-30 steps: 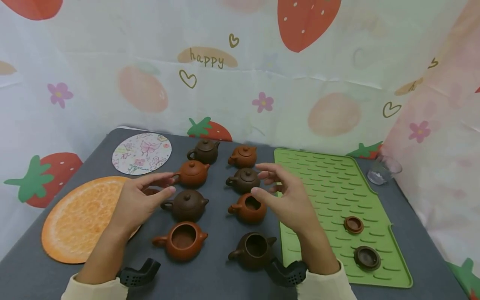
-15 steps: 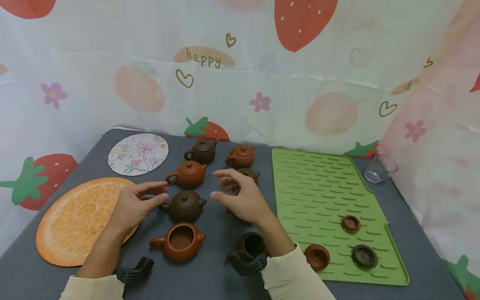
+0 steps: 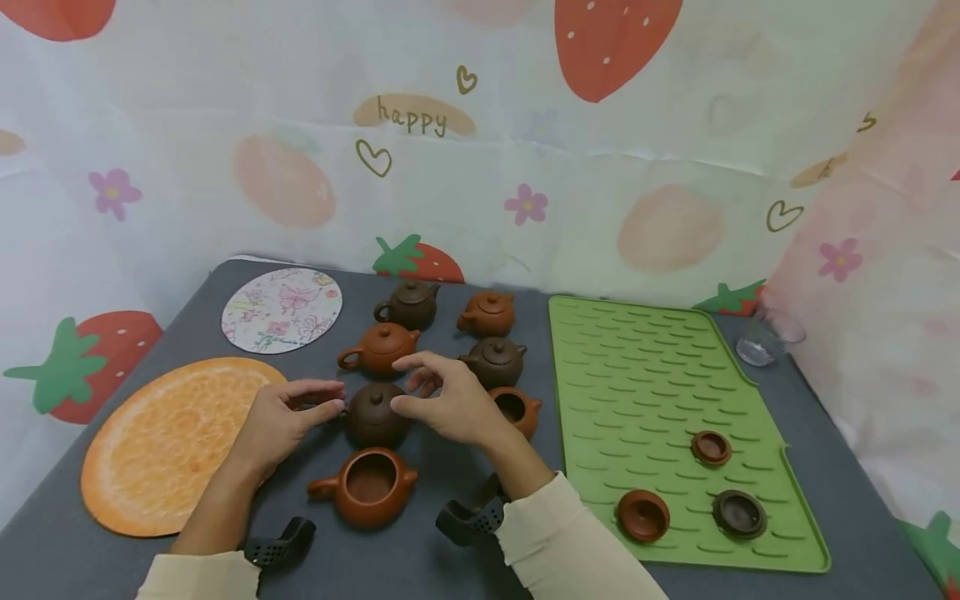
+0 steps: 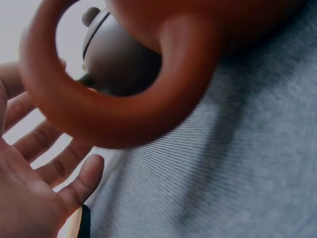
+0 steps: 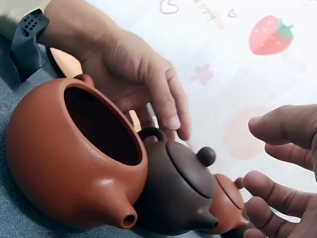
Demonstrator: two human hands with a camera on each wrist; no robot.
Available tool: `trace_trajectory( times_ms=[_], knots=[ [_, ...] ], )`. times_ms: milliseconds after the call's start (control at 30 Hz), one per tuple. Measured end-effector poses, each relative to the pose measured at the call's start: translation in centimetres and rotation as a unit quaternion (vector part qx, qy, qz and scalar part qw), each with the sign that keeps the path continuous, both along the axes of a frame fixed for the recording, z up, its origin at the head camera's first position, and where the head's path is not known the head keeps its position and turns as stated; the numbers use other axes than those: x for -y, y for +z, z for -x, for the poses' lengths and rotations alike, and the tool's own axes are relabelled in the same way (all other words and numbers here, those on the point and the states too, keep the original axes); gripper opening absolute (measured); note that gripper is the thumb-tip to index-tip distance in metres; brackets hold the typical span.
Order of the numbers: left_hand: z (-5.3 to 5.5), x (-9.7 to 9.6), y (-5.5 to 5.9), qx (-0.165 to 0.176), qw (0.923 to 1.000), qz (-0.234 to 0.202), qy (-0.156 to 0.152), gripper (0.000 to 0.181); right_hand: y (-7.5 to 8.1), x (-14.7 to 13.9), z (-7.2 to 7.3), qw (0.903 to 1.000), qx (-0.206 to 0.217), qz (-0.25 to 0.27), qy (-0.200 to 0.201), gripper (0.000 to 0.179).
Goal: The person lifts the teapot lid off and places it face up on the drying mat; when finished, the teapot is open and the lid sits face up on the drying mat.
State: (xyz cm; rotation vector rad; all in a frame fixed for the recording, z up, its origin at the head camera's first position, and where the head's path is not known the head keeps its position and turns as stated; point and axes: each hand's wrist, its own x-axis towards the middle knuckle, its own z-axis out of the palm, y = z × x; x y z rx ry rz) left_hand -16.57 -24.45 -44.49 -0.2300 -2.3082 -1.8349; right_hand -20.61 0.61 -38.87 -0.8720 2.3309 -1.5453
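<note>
Green matting (image 3: 645, 375) bears three loose lids, a red-brown lid (image 3: 643, 515), a small brown lid (image 3: 711, 447) and a dark lid (image 3: 740, 514), beside rows of clay teapots in the head camera's view. A person's left hand (image 3: 277, 421) and right hand (image 3: 453, 404) flank a dark teapot (image 3: 375, 421), its lid in place. Two pots plainly stand uncovered, the red teapot (image 3: 375, 515) nearest the wearer and the orange teapot (image 3: 527, 421) partly behind the right arm; the third lid's pot cannot be made out. Five, the flanked one included, wear their lids, so the uncovering appears partway along.

At the left wrist, the left hand's fingers spread loosely behind the red teapot's looped handle (image 4: 124, 121), the dark teapot beyond.

At the right wrist, the right hand's thumb and fingers stand apart, gripping nothing, beside the dark teapot's knob (image 5: 206, 156). Across from it, the left hand's fingertips hang by the pot's dark handle (image 5: 151, 131); contact cannot be told. Beyond sits a lidded orange pot (image 5: 228, 193).
</note>
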Motion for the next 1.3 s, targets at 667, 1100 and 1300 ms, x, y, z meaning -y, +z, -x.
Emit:
trace_trajectory(
  times_ms=[667,1100,1300],
  knots=[
    [0.1,0.1,-0.6,0.011,0.9982,0.058,-0.001,0.019,-0.7,2.5,1.0,0.9963,0.004,-0.083,0.021,0.031],
    [0.1,0.0,-0.4,0.008,0.998,0.063,-0.001,0.016,-1.1,3.3,0.8,0.9918,-0.026,-0.125,-0.005,0.023],
    [0.0,-0.1,-0.4,0.02,0.9979,0.061,0.004,0.017,-1.4,3.3,0.9,0.9905,-0.048,-0.129,-0.008,0.019]
  ],
)
